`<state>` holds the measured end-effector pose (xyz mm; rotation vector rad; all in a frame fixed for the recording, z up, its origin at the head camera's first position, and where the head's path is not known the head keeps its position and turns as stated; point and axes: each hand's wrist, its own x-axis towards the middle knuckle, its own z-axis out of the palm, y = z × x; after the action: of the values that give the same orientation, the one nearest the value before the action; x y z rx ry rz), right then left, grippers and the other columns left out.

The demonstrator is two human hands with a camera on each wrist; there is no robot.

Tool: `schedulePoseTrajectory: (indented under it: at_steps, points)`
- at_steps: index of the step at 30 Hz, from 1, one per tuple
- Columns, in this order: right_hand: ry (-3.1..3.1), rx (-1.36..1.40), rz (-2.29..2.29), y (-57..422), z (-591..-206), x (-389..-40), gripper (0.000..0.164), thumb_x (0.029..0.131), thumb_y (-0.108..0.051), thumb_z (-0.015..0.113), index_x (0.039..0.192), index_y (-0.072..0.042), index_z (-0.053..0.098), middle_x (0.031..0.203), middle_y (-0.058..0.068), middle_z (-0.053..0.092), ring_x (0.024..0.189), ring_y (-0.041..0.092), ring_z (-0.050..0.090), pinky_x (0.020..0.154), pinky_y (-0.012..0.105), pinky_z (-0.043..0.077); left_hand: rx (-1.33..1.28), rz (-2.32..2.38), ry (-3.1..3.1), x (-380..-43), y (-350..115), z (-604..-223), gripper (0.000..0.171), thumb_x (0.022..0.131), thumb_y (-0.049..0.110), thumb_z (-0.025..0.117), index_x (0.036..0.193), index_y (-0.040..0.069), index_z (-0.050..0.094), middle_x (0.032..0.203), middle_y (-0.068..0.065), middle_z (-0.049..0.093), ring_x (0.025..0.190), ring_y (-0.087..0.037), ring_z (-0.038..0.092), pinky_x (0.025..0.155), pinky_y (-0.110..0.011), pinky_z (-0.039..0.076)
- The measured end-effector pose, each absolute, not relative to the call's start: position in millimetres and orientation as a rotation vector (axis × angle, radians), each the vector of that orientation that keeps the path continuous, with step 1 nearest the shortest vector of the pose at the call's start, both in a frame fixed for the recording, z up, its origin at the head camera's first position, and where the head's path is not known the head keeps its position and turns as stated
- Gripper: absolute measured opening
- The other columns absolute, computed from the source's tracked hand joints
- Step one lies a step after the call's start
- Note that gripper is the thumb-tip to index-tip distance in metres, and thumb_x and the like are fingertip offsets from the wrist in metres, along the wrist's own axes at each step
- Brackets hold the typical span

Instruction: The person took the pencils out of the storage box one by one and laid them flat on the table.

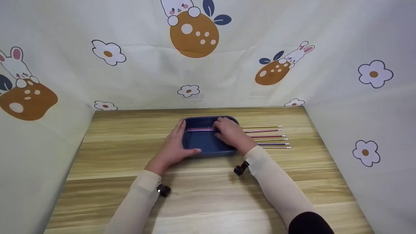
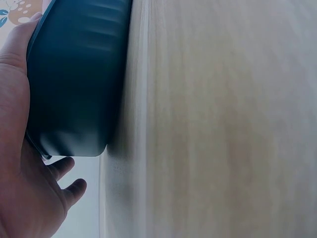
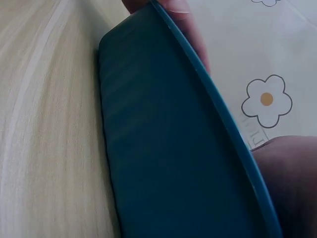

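A dark blue rectangular tray (image 1: 208,143) sits on the wooden table. My left hand (image 1: 172,148) grips its left end, thumb over the front rim and fingers along the far left side. In the left wrist view, the tray wall (image 2: 79,79) fills the space beside that hand's thumb. My right hand (image 1: 232,133) reaches over the right end into the tray, fingers curled at the right end of reddish and purple pencils (image 1: 200,129). These pencils lie crosswise toward the tray's back; their right ends are hidden by the hand. The right wrist view shows the tray's outer front wall (image 3: 153,124).
Several pencils (image 1: 266,136) with white eraser ends lie side by side on the table (image 1: 201,195), right of the tray, partly covered by the right hand and tray. A cream cloth (image 1: 136,81) with rabbit and flower prints rises behind and at both sides.
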<state>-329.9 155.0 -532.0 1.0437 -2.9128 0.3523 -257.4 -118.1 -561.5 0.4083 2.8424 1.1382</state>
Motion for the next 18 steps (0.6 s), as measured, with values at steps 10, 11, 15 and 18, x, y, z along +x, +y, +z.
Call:
schedulePoseTrajectory:
  at_steps: [10, 11, 15, 18]
  points:
    - [-2.891, 1.024, 0.301, 150.4, -538.4, -333.4, 0.018, 0.096, -0.012, 0.084, 0.111, -0.004, 0.078, 0.110, 0.014, 0.071, 0.108, 0.038, 0.070, 0.099, 0.052, 0.057, 0.403, 1.144, 2.844, -255.7, -117.7, -561.6, 0.139, 0.081, 0.063, 0.094, 0.179, 0.011, 0.011, 0.187, -0.008, 0.003, 0.169, -0.039, 0.014, 0.133, -0.061, 0.022]
    - [-2.888, 1.022, 0.306, 150.2, -539.1, -333.7, 0.017, 0.096, -0.011, 0.084, 0.110, -0.004, 0.078, 0.109, 0.014, 0.071, 0.107, 0.038, 0.070, 0.099, 0.052, 0.058, 0.406, 1.142, 2.846, -255.7, -117.9, -561.9, 0.138, 0.081, 0.063, 0.094, 0.179, 0.011, 0.011, 0.187, -0.008, 0.003, 0.169, -0.039, 0.014, 0.133, -0.061, 0.023]
    - [-2.880, 1.027, 0.334, 150.2, -540.9, -333.9, 0.014, 0.094, -0.008, 0.084, 0.106, -0.004, 0.079, 0.105, 0.014, 0.071, 0.103, 0.038, 0.071, 0.095, 0.052, 0.059, 0.402, 1.135, 2.844, -255.5, -118.4, -561.2, 0.139, 0.081, 0.064, 0.094, 0.179, 0.011, 0.011, 0.187, -0.008, 0.003, 0.168, -0.039, 0.014, 0.133, -0.060, 0.023]
    - [-2.884, 1.036, 0.370, 149.9, -541.6, -334.2, 0.013, 0.093, -0.006, 0.083, 0.106, -0.003, 0.079, 0.105, 0.014, 0.072, 0.103, 0.038, 0.071, 0.095, 0.052, 0.059, 0.399, 1.123, 2.847, -255.6, -118.9, -560.4, 0.139, 0.081, 0.065, 0.093, 0.179, 0.010, 0.010, 0.187, -0.009, 0.003, 0.168, -0.040, 0.015, 0.133, -0.059, 0.024]
